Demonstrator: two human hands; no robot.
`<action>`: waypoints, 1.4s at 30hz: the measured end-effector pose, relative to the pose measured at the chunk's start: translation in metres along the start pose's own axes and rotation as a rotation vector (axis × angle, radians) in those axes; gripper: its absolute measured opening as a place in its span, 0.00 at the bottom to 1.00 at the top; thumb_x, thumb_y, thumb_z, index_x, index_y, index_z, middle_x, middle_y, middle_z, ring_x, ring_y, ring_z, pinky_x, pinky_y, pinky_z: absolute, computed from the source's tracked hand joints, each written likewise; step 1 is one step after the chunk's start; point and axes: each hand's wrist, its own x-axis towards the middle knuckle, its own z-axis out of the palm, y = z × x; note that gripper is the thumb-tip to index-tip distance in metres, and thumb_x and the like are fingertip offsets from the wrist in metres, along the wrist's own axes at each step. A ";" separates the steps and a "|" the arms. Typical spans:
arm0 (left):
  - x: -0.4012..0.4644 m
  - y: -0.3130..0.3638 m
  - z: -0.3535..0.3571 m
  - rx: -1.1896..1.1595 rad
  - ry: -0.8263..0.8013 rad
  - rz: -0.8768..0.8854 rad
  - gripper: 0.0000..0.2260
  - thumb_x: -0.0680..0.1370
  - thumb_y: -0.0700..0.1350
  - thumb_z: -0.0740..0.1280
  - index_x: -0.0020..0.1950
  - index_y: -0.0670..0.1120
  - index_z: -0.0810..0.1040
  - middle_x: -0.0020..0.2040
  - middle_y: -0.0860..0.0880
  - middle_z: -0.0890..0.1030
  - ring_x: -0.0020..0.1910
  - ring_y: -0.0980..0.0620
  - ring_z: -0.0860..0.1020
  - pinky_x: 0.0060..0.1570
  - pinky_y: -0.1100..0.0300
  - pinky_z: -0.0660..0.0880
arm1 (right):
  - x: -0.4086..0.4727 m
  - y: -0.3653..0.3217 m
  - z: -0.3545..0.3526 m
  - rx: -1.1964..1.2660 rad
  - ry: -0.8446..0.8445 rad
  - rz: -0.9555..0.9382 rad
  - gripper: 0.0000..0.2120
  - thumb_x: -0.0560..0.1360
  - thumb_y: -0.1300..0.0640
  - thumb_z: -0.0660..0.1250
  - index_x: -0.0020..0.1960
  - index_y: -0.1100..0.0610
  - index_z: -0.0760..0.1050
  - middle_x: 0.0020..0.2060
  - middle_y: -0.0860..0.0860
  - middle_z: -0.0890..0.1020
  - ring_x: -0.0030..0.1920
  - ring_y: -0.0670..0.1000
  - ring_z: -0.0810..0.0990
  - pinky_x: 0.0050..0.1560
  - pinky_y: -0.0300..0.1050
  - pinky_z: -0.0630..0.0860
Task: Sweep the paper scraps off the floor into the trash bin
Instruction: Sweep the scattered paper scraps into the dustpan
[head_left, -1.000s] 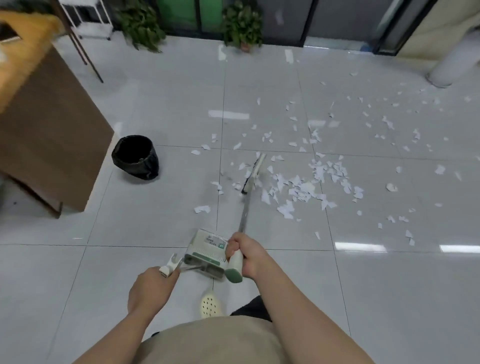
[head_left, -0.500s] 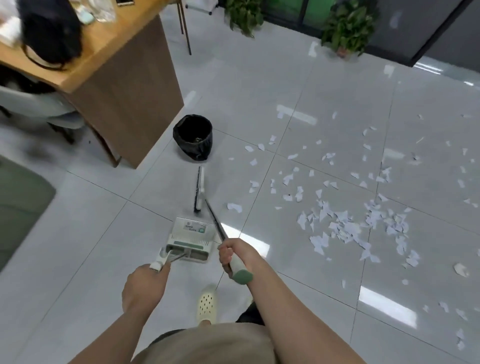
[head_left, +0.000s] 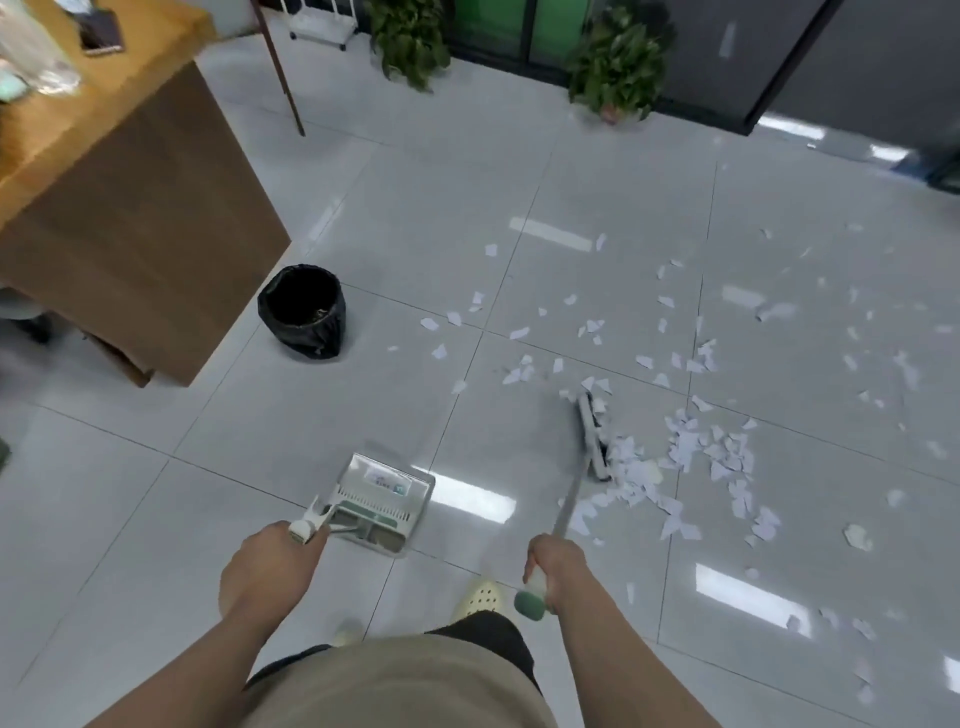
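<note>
The floor (head_left: 363, 218) was pale glossy tile, with a wide bare stretch running from my feet up the left-centre toward the far wall. The wooden table (head_left: 130, 218) bounded that stretch on the left; its near corner stood just beside the trash bin (head_left: 304, 312), leaving a narrow gap between the two. Two potted plants (head_left: 615, 62) stood along the far wall, well apart from the working area.

The paper scraps (head_left: 691, 452) lay scattered over the right half of the floor, densest in a patch ahead of me and to my right, with thinner strays reaching toward the trash bin but none touching it. The trash bin, lined in black, stood upright on the floor, open at the top, well apart from the dense patch.

The dustpan (head_left: 382, 499) rested on the floor ahead of my left side, its mouth facing away from me, with bare tile between it and the scraps. The broom (head_left: 592, 441) had its head down at the left edge of the dense patch, touching scraps.

My left hand (head_left: 270, 561) gripped the dustpan handle. My right hand (head_left: 558, 566) gripped the broom handle near its green end.
</note>
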 end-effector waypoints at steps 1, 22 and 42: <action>0.002 0.015 0.000 -0.001 0.008 0.011 0.24 0.79 0.67 0.62 0.38 0.48 0.77 0.34 0.50 0.80 0.34 0.49 0.78 0.34 0.57 0.73 | 0.003 -0.009 -0.005 0.047 0.018 -0.056 0.04 0.73 0.71 0.60 0.42 0.68 0.74 0.33 0.58 0.75 0.32 0.55 0.74 0.34 0.43 0.71; 0.200 0.106 -0.087 -0.145 -0.093 0.058 0.19 0.80 0.62 0.64 0.40 0.49 0.75 0.38 0.49 0.80 0.39 0.45 0.80 0.39 0.56 0.75 | -0.071 -0.208 0.167 0.208 -0.230 -0.108 0.08 0.69 0.71 0.59 0.34 0.62 0.69 0.22 0.53 0.66 0.18 0.50 0.63 0.20 0.35 0.63; 0.328 0.107 -0.152 -0.065 -0.098 -0.019 0.22 0.79 0.65 0.63 0.39 0.47 0.77 0.34 0.50 0.81 0.33 0.50 0.80 0.31 0.60 0.70 | 0.024 -0.357 0.181 0.768 -0.638 0.265 0.10 0.65 0.71 0.68 0.42 0.62 0.71 0.21 0.49 0.70 0.17 0.45 0.70 0.18 0.34 0.70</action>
